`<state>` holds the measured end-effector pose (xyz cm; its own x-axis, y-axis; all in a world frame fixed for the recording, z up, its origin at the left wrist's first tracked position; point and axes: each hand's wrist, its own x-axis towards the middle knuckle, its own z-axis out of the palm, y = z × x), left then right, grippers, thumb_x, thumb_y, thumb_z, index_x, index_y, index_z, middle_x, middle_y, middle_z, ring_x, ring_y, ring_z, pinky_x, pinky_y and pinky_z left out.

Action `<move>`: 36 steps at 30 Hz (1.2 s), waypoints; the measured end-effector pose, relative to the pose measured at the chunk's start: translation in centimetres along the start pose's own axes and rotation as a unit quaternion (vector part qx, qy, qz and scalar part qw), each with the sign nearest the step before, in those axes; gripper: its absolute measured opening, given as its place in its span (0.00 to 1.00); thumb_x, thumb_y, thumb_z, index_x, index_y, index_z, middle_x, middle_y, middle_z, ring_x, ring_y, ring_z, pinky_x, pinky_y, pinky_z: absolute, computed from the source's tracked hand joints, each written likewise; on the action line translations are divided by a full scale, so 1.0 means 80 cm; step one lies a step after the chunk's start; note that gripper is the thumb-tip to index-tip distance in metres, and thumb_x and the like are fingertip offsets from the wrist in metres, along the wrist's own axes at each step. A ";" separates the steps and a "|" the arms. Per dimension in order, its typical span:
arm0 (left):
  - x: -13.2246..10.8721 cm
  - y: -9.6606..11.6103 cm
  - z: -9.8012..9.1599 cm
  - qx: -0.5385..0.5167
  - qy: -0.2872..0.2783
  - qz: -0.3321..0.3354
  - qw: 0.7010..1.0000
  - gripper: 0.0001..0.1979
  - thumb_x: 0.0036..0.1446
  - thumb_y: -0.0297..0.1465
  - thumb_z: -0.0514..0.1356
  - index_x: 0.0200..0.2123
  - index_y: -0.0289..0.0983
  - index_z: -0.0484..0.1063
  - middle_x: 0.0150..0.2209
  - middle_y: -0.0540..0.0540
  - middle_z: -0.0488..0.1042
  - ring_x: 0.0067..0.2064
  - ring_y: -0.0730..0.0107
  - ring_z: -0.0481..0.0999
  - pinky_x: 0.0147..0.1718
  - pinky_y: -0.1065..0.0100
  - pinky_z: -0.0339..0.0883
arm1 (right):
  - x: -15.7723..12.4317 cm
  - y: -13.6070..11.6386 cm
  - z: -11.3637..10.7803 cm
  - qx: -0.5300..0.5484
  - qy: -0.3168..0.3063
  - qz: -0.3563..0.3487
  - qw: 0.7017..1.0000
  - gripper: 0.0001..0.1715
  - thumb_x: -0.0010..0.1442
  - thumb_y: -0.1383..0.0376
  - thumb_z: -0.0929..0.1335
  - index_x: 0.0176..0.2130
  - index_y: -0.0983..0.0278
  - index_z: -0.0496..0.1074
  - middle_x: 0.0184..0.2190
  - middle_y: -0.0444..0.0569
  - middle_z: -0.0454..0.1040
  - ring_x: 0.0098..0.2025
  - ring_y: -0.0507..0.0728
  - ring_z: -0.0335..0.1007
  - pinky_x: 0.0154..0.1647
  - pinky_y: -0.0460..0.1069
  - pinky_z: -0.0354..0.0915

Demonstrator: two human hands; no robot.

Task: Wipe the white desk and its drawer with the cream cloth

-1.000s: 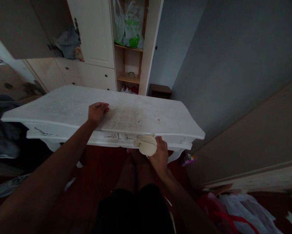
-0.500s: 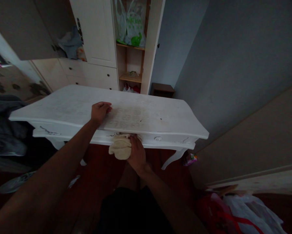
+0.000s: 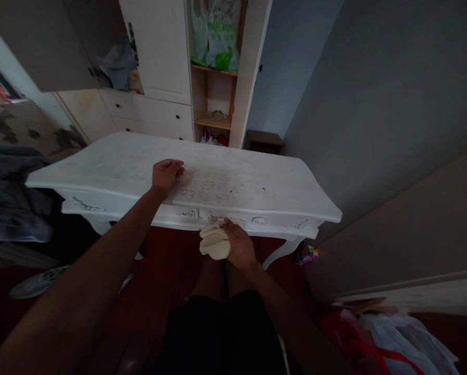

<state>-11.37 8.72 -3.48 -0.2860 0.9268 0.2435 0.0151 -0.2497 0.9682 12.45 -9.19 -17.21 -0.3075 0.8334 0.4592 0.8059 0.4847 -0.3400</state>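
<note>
Right hand [image 3: 241,247] gripping one cloth [image 3: 216,245], one desk [image 3: 284,179]

White desk [image 3: 280,179]: painted-wood look, smooth, low sheen, top dulled w/ grey grime mid-section; drawer front [image 3: 278,221] w/ rougher raised carving. Cream cloth [image 3: 216,244] at desk's front edge: soft, matt fabric. Behind desk: wardrobe door [image 3: 161,47], smooth satin white; shelf [image 3: 213,121], bare-wood look; carrier bag [image 3: 221,41], thin translucent plastic, crinkly. L of desk: grey garment [image 3: 18,219], fleecy, matt. R of desk: wall [image 3: 381,94], flat matt. Under desk: dark red floor [image 3: 166,265], slightly glossy.
</note>
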 end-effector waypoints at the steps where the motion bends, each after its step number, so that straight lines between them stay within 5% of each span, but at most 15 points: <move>1: 0.000 0.001 0.000 0.003 0.000 0.001 1.000 0.05 0.46 0.28 0.61 0.27 0.34 0.76 0.21 0.50 0.73 0.23 0.76 0.70 0.25 0.73 0.64 | -0.008 0.011 -0.006 -0.006 0.003 0.004 1.000 0.37 0.56 0.69 0.69 0.64 0.68 0.63 0.65 0.61 0.64 0.64 0.66 0.63 0.65 0.61 0.60; 12: 0.000 0.000 0.000 -0.004 -0.003 -0.001 1.000 0.05 0.46 0.29 0.61 0.27 0.34 0.77 0.21 0.50 0.74 0.23 0.75 0.70 0.25 0.72 0.63 | -0.112 0.154 -0.119 -0.125 0.005 0.063 0.990 0.34 0.56 0.68 0.68 0.62 0.66 0.66 0.59 0.61 0.71 0.61 0.68 0.68 0.61 0.65 0.65; 16: 0.001 0.000 0.000 -0.002 -0.005 0.002 1.000 0.06 0.46 0.29 0.61 0.27 0.34 0.77 0.21 0.50 0.74 0.24 0.75 0.70 0.26 0.72 0.63 | -0.131 0.174 -0.176 -0.114 0.029 0.134 0.984 0.31 0.56 0.64 0.67 0.59 0.67 0.69 0.56 0.62 0.74 0.56 0.70 0.72 0.56 0.65 0.70; 21: 0.000 0.003 0.001 0.023 0.000 0.003 1.000 0.05 0.46 0.29 0.61 0.27 0.35 0.77 0.21 0.50 0.74 0.24 0.74 0.70 0.27 0.71 0.65 | -0.100 0.145 -0.260 -0.069 0.166 0.175 0.968 0.27 0.54 0.54 0.70 0.52 0.59 0.73 0.47 0.56 0.79 0.46 0.68 0.77 0.47 0.63 0.74; 26: -0.002 0.007 0.001 0.052 0.006 0.005 0.999 0.04 0.46 0.29 0.61 0.26 0.36 0.76 0.22 0.50 0.74 0.24 0.72 0.71 0.28 0.69 0.67 | -0.015 0.117 -0.327 -0.145 0.337 0.146 0.919 0.32 0.50 0.49 0.73 0.50 0.65 0.73 0.46 0.58 0.77 0.46 0.66 0.76 0.48 0.62 0.71; 30: -0.002 0.007 0.000 0.057 0.005 0.002 0.998 0.05 0.46 0.29 0.61 0.26 0.37 0.77 0.22 0.50 0.74 0.25 0.71 0.72 0.29 0.69 0.69 | 0.056 0.122 -0.329 -0.187 0.308 0.110 0.927 0.27 0.57 0.53 0.69 0.52 0.64 0.70 0.48 0.57 0.75 0.50 0.66 0.72 0.50 0.62 0.69; 33: -0.002 0.006 -0.001 0.049 0.004 0.000 0.999 0.05 0.46 0.30 0.61 0.26 0.36 0.77 0.22 0.49 0.74 0.25 0.71 0.72 0.29 0.68 0.70 | 0.091 0.136 -0.294 -0.198 0.191 0.109 0.955 0.22 0.59 0.56 0.68 0.50 0.63 0.69 0.47 0.58 0.75 0.49 0.66 0.71 0.48 0.60 0.68; 36: 0.000 0.004 -0.001 0.036 0.006 -0.006 0.999 0.04 0.46 0.31 0.62 0.27 0.37 0.76 0.23 0.49 0.74 0.26 0.71 0.72 0.30 0.68 0.70 | 0.106 0.154 -0.248 -0.198 0.102 0.137 0.965 0.27 0.57 0.60 0.70 0.54 0.65 0.67 0.51 0.61 0.74 0.49 0.68 0.70 0.48 0.60 0.68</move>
<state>-11.45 8.60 -3.21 -0.2973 0.9262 0.2320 0.0799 -0.2181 0.9727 29.77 -1.40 -1.23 0.0187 0.8273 0.5615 0.9854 0.0799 -0.1505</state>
